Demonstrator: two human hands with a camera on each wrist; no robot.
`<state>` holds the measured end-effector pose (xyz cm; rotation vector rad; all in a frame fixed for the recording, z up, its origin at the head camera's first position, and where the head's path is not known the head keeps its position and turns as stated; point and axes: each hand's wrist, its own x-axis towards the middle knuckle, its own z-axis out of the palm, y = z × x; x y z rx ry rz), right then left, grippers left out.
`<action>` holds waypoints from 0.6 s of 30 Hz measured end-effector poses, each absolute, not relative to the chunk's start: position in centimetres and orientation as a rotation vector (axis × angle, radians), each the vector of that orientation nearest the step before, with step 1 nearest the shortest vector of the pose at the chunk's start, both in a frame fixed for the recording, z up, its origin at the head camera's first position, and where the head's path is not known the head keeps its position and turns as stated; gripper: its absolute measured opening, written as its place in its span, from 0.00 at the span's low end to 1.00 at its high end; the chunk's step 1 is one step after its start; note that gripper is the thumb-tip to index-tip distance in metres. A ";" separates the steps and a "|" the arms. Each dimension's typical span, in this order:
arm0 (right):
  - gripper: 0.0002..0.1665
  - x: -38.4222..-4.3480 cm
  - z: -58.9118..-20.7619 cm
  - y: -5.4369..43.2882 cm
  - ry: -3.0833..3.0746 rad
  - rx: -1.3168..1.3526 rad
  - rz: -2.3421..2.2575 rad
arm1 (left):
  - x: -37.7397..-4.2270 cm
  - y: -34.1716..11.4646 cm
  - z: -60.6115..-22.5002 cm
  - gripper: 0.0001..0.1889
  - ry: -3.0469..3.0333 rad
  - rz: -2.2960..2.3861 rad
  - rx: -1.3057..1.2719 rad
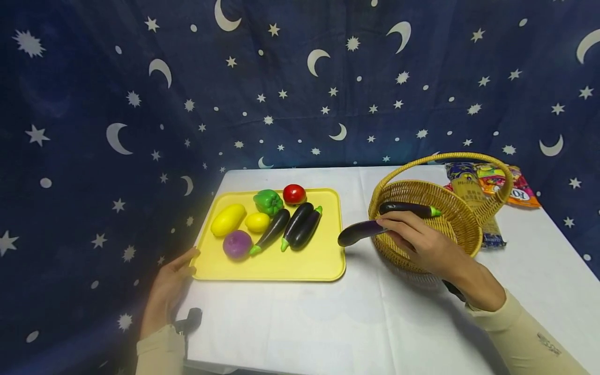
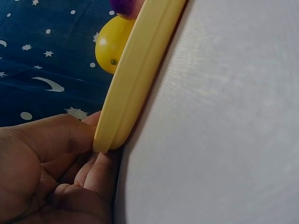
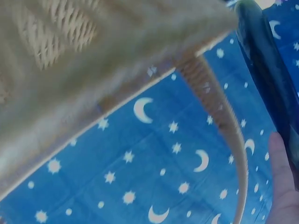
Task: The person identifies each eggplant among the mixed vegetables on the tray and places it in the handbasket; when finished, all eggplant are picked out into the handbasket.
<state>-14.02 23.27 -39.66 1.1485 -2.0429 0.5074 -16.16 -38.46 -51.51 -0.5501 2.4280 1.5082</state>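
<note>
My right hand [image 1: 424, 242] grips a dark eggplant [image 1: 358, 233] by one end. The eggplant points left, between the wicker basket [image 1: 469, 245] and the yellow tray [image 1: 300, 272]. Another eggplant [image 1: 405, 209] with a green stem lies inside the basket. In the right wrist view the held eggplant [image 3: 268, 60] appears beside the blurred basket [image 3: 117, 88]. At the tray's left front corner my left hand [image 1: 170, 278] pinches the rim; the left wrist view shows the thumb and fingers [image 2: 105, 170] at the tray's edge [image 2: 135, 79].
On the tray are three eggplants [image 1: 307, 229], a green pepper [image 1: 268, 202], a tomato [image 1: 294, 194], a lemon [image 1: 258, 222], a yellow mango-like fruit [image 1: 228, 220] and a purple round vegetable [image 1: 237, 244]. Packaged food bags [image 1: 511, 185] lie behind the basket, whose tall handle [image 1: 445, 156] arches up.
</note>
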 end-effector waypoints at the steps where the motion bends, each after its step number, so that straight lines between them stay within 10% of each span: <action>1: 0.26 -14.0 -39.4 23.6 -2.031 1.137 0.508 | -16.1 -38.5 -51.6 0.31 2.429 1.507 -0.551; 18: 0.29 -13.4 -37.2 30.1 -2.052 0.923 0.478 | -16.3 -38.7 -51.7 0.32 2.394 1.561 -0.537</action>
